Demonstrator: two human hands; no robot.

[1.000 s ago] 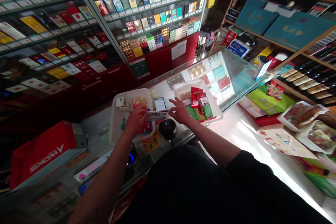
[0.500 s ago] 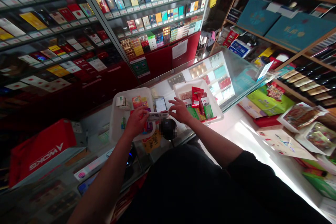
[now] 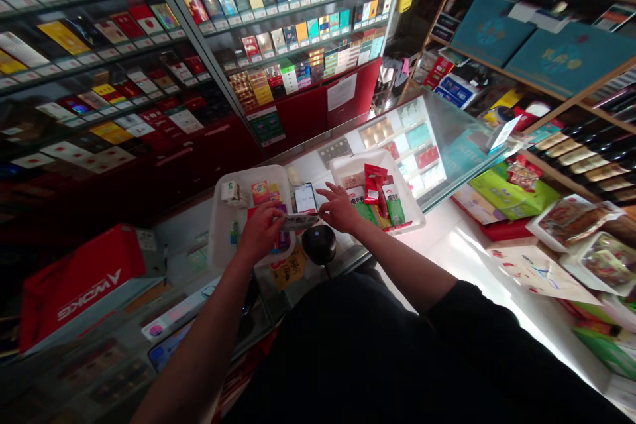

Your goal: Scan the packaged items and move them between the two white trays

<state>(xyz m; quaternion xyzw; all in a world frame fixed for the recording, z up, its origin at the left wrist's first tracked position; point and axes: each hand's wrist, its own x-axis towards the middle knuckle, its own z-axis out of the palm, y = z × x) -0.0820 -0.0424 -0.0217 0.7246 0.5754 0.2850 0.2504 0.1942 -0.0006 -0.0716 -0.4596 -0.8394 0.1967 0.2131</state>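
Observation:
A narrow flat packet (image 3: 299, 220) with dark lettering stretches level between my hands. My left hand (image 3: 261, 235) is closed on its left end, over a white plastic tray (image 3: 215, 238) of small boxes and packs. At the packet's other end, my right hand (image 3: 342, 209) pinches with thumb and forefinger while its other fingers are spread. Just below the packet sits a black round device (image 3: 318, 245) on a stand. Behind it lies a phone (image 3: 305, 199) with a lit screen. To the right, a second white tray (image 3: 415, 215) holds red and green snack packets (image 3: 394, 205).
The trays stand on a glass counter (image 3: 454, 146). A red box (image 3: 74, 285) is at the left, near a long white box (image 3: 173, 311). Cigarette shelves (image 3: 293, 13) rise behind. Boxed goods (image 3: 507, 192) and wooden shelves (image 3: 551, 96) are on the right.
The hands and packet keep nearly the same pose. The whole view has shifted very slightly, and the phone and round device show more clearly.

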